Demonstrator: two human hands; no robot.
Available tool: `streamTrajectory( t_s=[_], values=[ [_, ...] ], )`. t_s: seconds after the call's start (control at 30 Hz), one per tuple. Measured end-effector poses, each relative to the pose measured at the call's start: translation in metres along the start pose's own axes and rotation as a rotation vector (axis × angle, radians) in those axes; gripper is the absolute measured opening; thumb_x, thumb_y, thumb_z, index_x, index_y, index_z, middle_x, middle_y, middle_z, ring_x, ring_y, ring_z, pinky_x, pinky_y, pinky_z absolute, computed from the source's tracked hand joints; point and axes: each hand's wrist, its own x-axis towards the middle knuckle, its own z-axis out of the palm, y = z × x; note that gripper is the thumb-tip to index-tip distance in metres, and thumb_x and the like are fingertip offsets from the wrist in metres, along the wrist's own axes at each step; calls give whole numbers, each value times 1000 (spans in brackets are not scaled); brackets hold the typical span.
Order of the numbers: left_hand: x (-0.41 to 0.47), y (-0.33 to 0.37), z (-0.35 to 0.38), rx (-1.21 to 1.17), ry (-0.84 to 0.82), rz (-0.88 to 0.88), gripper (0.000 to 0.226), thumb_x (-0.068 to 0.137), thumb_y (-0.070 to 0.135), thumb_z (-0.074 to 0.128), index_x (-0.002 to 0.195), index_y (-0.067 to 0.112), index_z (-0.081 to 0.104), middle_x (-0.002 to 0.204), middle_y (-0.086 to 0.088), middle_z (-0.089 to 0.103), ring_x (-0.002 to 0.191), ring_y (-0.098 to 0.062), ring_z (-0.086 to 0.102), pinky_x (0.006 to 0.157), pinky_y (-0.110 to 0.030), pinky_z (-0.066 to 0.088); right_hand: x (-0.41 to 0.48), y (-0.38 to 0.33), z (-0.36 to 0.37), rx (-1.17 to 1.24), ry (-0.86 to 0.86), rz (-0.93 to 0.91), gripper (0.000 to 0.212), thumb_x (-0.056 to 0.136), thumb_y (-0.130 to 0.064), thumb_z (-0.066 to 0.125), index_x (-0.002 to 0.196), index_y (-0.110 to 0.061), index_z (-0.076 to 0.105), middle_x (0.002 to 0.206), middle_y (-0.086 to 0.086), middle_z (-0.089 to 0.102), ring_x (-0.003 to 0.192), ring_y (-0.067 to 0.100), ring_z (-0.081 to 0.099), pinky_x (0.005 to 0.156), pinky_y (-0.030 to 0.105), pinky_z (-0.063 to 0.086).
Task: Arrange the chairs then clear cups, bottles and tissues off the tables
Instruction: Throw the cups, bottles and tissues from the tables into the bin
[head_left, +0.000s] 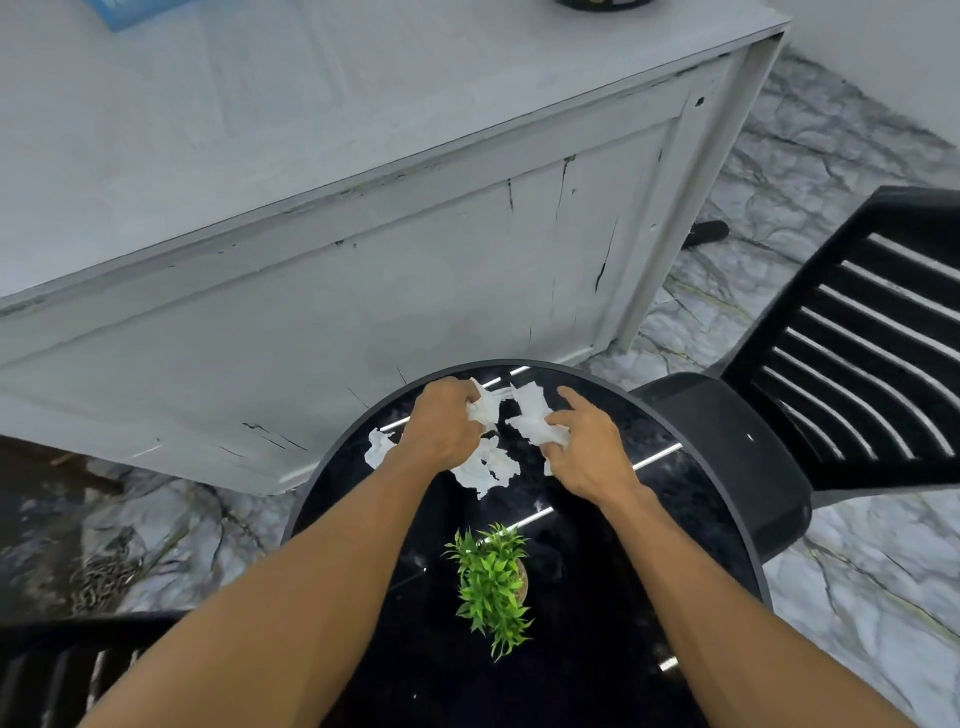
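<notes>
crumpled tissues (487, 470), white and thin, lie scattered on the far half of a round black table (566, 561), centre of the frame. left hand (441, 428): fingers curled round one wad (484, 405), which bulges out past the knuckles. right hand (587, 444): thumb and lower fingers pinch a flatter piece (532, 418), index finger extended above it. a loose clump rests on the tabletop between and below the hands; a scrap (376, 448) lies just left of the left wrist.

handling (judged): the paper is near weightless, soft and compressible. it tears easily and may skid on the glossy top, so it is best bunched from above into the palm, not lifted by an edge.

outward: the tabletop is dark, polished and faintly marbled, mirrors strip lights, and has a thin rim. a small potted plant (491, 582) with stiff green leaves stands lower in the frame, between the forearms. a black slatted plastic chair (857, 364) stands at right, its seat against the table edge. part of a second chair (47, 670) shows at lower left. a white painted counter (363, 234), cracked and chipped, fills the upper frame. the marble floor (857, 597) is grey and veined.
</notes>
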Motion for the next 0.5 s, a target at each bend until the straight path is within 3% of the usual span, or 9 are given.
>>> streamTrajectory(
  t_s=[0.03, 0.1, 0.2, 0.27, 0.33, 0.43, 0.5],
  values=[
    [5, 0, 1, 14, -8, 16, 33, 81, 20, 79, 111, 13, 67, 110, -1, 64, 102, -22, 59, 83, -28, 46, 4, -1, 1, -46, -59, -12, 41, 86, -18, 71, 127, -15, 63, 157, -3, 34, 136, 24, 42, 111, 35, 34],
    [13, 4, 5, 9, -48, 26, 38, 81, 18, 80, 115, 12, 65, 118, -1, 62, 109, -23, 57, 93, -33, 48, 6, 0, 7, -84, -130, -7, 46, 86, -19, 70, 131, -18, 59, 146, 3, 49, 129, 28, 49, 106, 36, 40],
    [25, 7, 18, 26, -104, 33, 40, 84, 17, 77, 120, 13, 60, 126, -2, 57, 115, -25, 55, 95, -35, 47, -1, 3, 18, -103, -92, 31, 38, 88, -21, 67, 126, -22, 63, 115, 13, 60, 110, 32, 57, 94, 38, 47],
    [32, 5, 27, 54, -131, 13, 43, 85, 19, 76, 124, 16, 60, 130, -7, 57, 114, -27, 55, 89, -34, 48, -5, 7, 23, -91, -44, 22, 47, 87, -18, 68, 132, -22, 57, 105, 14, 61, 102, 32, 58, 88, 39, 50],
    [35, 3, 31, 64, -134, 9, 42, 85, 18, 76, 125, 15, 61, 123, -9, 59, 109, -28, 56, 82, -30, 45, -8, 9, 25, -111, -43, 1, 55, 86, -16, 68, 138, -21, 50, 104, 11, 61, 101, 30, 57, 87, 39, 50],
    [34, 7, 23, -45, -37, 17, 37, 83, 15, 76, 118, 15, 64, 111, -7, 64, 101, -27, 62, 81, -32, 52, -11, 13, 27, -176, -46, 5, 31, 89, -20, 67, 118, -14, 64, 108, 5, 52, 104, 26, 54, 88, 35, 49],
    [29, 9, 6, -162, 53, 5, 38, 82, 14, 76, 118, 18, 62, 106, -2, 64, 91, -21, 65, 79, -33, 56, -11, 15, 28, -128, -44, 29, 27, 89, -19, 68, 114, -10, 69, 118, 2, 48, 102, 24, 55, 90, 34, 49]
  ],
)
